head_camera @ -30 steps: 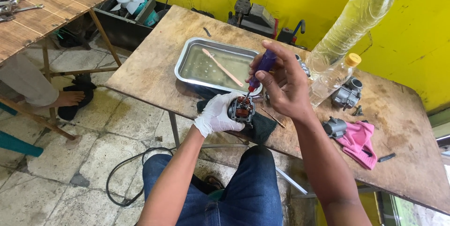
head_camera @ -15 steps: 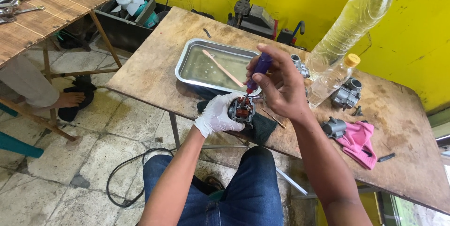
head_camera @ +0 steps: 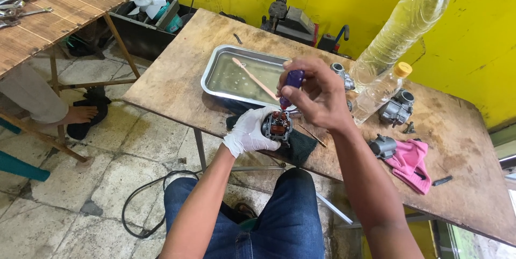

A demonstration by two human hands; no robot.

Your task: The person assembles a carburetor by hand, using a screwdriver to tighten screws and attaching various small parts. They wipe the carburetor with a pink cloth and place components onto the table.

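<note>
Gloved left hand cups the carburetor body steady at the worktop edge, fingers wrapped around it; bare right hand pinches a purple-handled screwdriver upright, tip down into it, likely so it stays seated.

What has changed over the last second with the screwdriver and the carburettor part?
Almost nothing: the right hand keeps the purple-handled screwdriver tip down in the carburettor part, barely shifted. The gloved left hand still grips the part. Tray and bottles unmoved.
</note>
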